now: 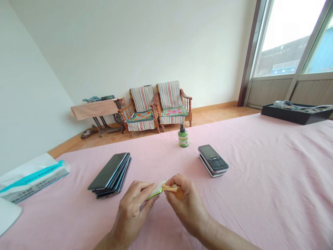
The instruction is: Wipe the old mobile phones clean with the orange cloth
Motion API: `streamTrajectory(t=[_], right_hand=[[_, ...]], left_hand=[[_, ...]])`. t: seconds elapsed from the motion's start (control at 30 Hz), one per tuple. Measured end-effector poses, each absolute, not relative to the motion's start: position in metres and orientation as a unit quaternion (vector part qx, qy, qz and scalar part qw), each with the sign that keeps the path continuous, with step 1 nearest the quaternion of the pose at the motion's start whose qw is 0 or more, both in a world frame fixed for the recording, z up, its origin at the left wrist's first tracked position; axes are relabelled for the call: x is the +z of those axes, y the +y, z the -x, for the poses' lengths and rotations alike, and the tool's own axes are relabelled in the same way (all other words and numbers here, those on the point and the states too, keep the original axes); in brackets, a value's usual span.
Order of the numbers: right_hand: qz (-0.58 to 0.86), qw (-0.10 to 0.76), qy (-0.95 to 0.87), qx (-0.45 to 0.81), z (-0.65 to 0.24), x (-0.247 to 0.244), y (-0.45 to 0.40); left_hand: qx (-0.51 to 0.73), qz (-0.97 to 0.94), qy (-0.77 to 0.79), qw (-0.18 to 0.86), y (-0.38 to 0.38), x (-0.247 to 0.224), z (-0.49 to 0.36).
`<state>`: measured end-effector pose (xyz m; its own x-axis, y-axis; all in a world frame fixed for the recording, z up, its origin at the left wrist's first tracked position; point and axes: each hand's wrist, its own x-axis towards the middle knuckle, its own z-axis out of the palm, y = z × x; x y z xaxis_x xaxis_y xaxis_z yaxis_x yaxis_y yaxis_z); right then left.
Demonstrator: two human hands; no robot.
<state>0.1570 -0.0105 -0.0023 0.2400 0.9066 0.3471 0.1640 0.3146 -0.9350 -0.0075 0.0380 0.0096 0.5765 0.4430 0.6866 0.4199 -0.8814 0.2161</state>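
My left hand [132, 208] is closed on a small white and green device [156, 190], held over the pink cloth at the lower middle. Pinched in the fingers of my right hand [188, 205] is a tan cloth [170, 188], which touches the right end of the device. To the left of my hands lies a fanned stack of dark smartphones [110, 173]. A smaller stack with a black keypad phone [212, 158] on top is to the right. Beyond my hands a green spray bottle [183, 138] stands upright.
The pink cloth [260, 166] is wrinkled on the right. A black tray [293, 114] of cables sits at the far right. At the left edge lie a tissue pack [36, 177] and a white object [7, 215]. Two chairs [142, 107] stand by the wall.
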Motion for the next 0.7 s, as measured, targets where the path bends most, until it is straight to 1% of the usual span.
streamTrajectory(t=[0.1, 0.3, 0.47, 0.7], right_hand=[[0.483, 0.610, -0.564, 0.279, -0.158, 0.000, -0.012], [0.560, 0.567, -0.544, 0.262, -0.168, -0.004, -0.004], [0.529, 0.581, -0.569, 0.242, -0.165, -0.001, -0.009], [0.550, 0.564, -0.563, 0.250, -0.165, 0.001, -0.010]], left_hand=[[0.399, -0.884, 0.242, 0.013, 0.037, 0.009, 0.008], [0.401, -0.888, 0.223, 0.018, 0.035, 0.007, 0.008], [0.408, -0.886, 0.221, 0.016, 0.033, 0.010, 0.005], [0.417, -0.885, 0.207, 0.009, 0.033, 0.009, 0.005]])
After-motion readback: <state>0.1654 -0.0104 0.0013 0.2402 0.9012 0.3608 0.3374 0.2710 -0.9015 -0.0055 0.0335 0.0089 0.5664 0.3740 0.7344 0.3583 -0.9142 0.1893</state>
